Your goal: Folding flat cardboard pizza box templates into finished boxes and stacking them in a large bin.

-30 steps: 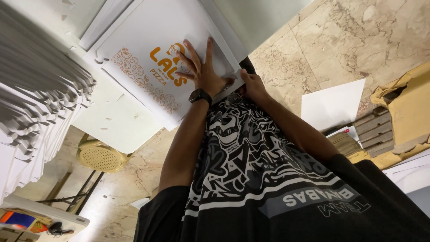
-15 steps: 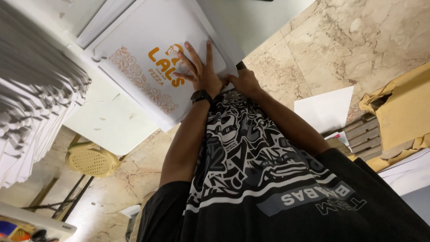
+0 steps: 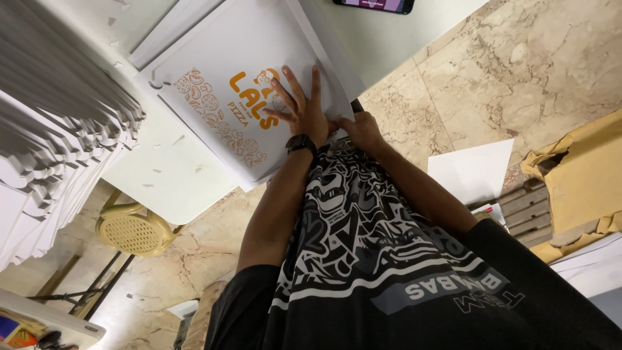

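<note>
A flat white pizza box (image 3: 220,84) with orange printed drawings lies on the pale table (image 3: 162,175) in front of me. My left hand (image 3: 303,111), with a black watch at the wrist, presses flat on the lid near its close corner, fingers spread. My right hand (image 3: 361,128) is just beside it at the box's near edge, its fingers curled onto a side flap; the fingertips are hidden. My black patterned shirt (image 3: 363,246) fills the lower part of the view.
A tall stack of flat white box blanks (image 3: 58,136) stands at the left. A dark phone (image 3: 376,4) lies at the table's far edge. On the marble floor are a yellow stool (image 3: 133,228), a white sheet (image 3: 473,170), wooden slats (image 3: 521,214) and a brown carton (image 3: 583,175).
Both hands stay on the box's near corner; my right hand has closed in toward the left. The view has shifted a little and the phone's edge now shows at the top.
</note>
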